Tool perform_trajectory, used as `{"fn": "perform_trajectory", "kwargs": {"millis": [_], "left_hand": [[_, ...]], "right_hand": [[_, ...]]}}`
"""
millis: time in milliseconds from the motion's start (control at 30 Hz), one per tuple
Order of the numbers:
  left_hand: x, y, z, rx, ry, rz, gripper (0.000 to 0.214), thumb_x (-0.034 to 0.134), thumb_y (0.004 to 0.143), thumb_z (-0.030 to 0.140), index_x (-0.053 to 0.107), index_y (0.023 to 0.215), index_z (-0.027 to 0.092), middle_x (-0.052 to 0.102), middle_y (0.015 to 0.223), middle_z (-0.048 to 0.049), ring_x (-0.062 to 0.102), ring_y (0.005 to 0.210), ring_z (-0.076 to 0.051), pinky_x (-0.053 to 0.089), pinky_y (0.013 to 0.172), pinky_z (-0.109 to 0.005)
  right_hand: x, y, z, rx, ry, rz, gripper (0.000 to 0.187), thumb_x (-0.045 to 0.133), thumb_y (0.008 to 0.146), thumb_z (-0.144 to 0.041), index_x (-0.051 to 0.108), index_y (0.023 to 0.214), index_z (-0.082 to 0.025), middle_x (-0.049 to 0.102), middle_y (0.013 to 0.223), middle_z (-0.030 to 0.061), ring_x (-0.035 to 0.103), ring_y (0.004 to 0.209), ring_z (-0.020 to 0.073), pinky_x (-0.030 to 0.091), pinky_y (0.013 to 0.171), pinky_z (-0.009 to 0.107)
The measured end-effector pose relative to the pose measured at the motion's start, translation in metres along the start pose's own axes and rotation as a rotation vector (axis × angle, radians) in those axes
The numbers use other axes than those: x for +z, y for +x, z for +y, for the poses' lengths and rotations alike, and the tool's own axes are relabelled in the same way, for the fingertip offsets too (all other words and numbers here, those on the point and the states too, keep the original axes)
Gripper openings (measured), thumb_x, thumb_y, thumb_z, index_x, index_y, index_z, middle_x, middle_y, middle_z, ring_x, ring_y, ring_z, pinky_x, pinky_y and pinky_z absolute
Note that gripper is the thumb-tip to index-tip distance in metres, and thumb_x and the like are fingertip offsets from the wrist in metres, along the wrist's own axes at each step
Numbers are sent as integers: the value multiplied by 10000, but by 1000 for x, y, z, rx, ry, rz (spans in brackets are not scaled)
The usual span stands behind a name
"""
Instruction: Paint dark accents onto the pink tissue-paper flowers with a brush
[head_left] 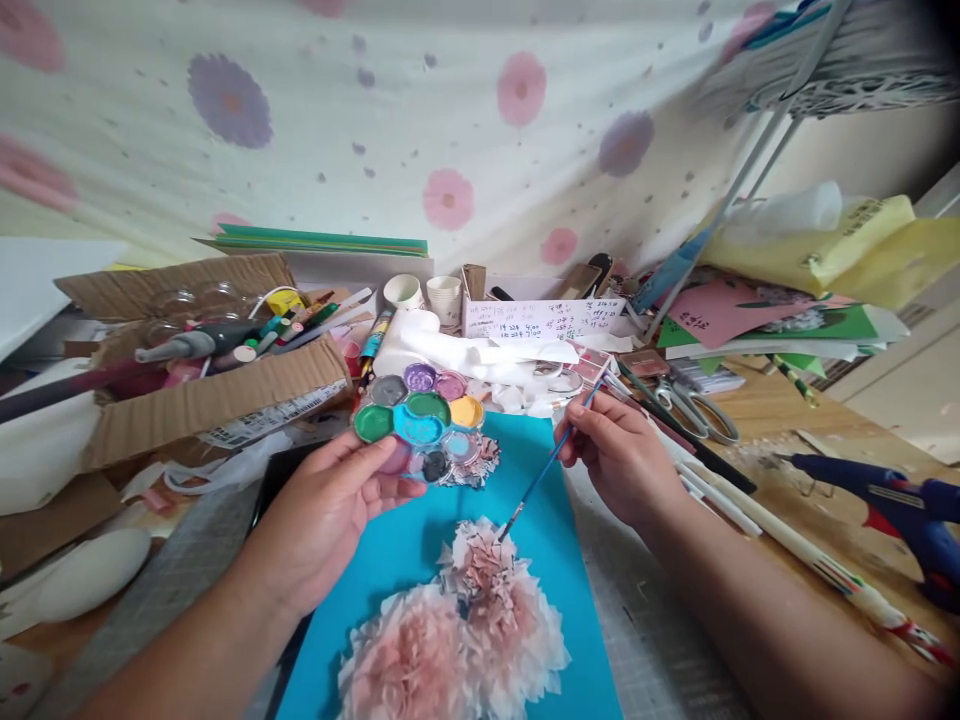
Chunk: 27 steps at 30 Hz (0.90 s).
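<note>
My left hand (330, 515) holds a flower-shaped paint palette (421, 418) with green, blue, purple, pink and yellow wells, thumb pressed on its near edge. My right hand (619, 452) pinches a thin blue paintbrush (551, 462). The brush tip touches the top of a pale pink tissue-paper flower (480, 560). That flower and a bigger pink one (420, 655) lie on a blue sheet of paper (555, 590) in front of me.
A cardboard box (202, 395) of pens and tools stands at the left. Scissors (686, 405), pencils (795, 550) and a blue glue gun (892, 500) lie at the right. Paper cups (427, 293), white tissue and a handwritten note sit behind the palette.
</note>
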<state>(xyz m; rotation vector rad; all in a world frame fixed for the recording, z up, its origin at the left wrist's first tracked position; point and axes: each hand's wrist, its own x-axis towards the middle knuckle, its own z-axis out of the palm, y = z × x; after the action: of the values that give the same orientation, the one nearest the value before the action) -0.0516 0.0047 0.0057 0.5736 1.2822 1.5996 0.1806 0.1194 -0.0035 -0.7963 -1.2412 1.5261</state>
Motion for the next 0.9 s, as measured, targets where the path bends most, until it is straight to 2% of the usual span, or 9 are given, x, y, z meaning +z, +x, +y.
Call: {"fn": "perform_trajectory", "kwargs": {"millis": [133, 433, 900], "left_hand": [[-2, 4, -4, 12, -1, 14, 260, 922, 590, 303, 743, 752, 209, 750, 720, -6, 675, 668, -183, 628, 590, -320], [-4, 6, -5, -24, 26, 26, 253, 929, 586, 301, 755, 749, 218, 762, 733, -11, 698, 672, -197, 642, 620, -338], [1, 4, -3, -84, 79, 121, 345, 971, 463, 358, 761, 708, 237, 759, 721, 0, 684, 660, -204, 638, 611, -331]], "right_hand": [[2, -2, 0, 0, -19, -41, 227, 760, 761, -354, 645, 664, -184, 681, 605, 1, 610, 495, 114, 465, 510, 238], [1, 1, 4, -25, -50, -76, 223, 683, 834, -347, 633, 678, -196, 684, 590, -2, 618, 519, 118, 474, 544, 246], [3, -1, 6, -25, -84, -112, 248, 704, 832, -394, 621, 713, -193, 699, 622, 1, 625, 541, 128, 493, 569, 271]]}}
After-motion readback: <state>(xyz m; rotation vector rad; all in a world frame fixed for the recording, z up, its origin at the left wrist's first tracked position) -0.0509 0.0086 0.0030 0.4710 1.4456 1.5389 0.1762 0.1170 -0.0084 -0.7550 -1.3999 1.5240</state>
